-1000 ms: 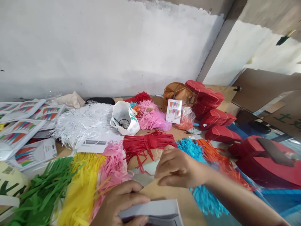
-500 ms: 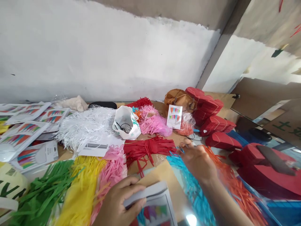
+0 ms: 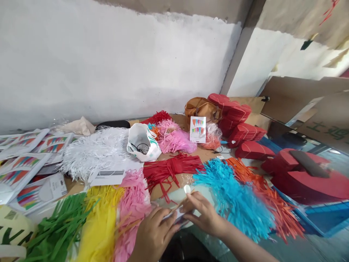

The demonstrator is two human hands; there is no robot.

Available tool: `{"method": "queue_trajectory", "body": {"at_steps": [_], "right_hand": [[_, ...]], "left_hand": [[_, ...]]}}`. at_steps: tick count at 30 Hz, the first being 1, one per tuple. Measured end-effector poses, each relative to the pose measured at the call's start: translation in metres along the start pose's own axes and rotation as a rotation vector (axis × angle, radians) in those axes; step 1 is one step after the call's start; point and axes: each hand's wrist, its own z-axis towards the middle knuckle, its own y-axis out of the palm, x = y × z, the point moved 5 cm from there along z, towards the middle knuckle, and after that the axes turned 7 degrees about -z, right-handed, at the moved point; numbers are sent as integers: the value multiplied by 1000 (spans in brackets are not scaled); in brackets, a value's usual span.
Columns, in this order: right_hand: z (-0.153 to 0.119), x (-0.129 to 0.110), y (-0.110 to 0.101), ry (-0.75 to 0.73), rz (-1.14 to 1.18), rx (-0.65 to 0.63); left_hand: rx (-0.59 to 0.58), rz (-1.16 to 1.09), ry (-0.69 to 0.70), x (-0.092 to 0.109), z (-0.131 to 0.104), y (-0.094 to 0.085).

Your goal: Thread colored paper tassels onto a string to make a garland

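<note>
Left hand (image 3: 156,229): pinches packet (image 3: 178,215), now edge-on
Right hand (image 3: 203,214): back from blue tassels (image 3: 237,198), apparently rejoining work; white tab (image 3: 187,189) at fingertip, grip I cannot tell

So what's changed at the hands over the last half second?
The right hand has moved left from over the blue strips to the pack, with a white disc now at its fingertips. The pack has tipped, so its printed front no longer faces the camera. The left hand kept its hold; the red bundle stayed put.
</note>
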Motion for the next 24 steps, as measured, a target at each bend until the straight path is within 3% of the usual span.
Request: {"method": "queue_trajectory", "body": {"at_steps": [3, 6, 9, 11, 13, 15, 17, 20, 24], "right_hand": [[-8, 5, 2, 14, -21, 10], [-11, -1, -12, 39, -100, 57], [-18, -14, -35, 251, -203, 266], [-29, -22, -36, 454, -33, 446], [-40, -23, -14, 691, 396, 573], [-49, -21, 26, 940, 868, 646], [-52, -18, 59, 1100, 1160, 729], [-49, -11, 81, 1124, 1281, 833], [-44, -6, 85, 1087, 1286, 899]], "left_hand": [[0, -18, 9, -4, -8, 8], [77, -48, -6, -4, -12, 14], [165, -64, -43, 0, -13, 19], [221, -48, -54, 2, -14, 20], [247, -31, -56, 4, -13, 22], [250, -25, -61, 4, -12, 24], [256, -16, -64, 4, -11, 25], [237, -6, -69, 4, -11, 27], [211, -23, -69, 3, -11, 29]]}}
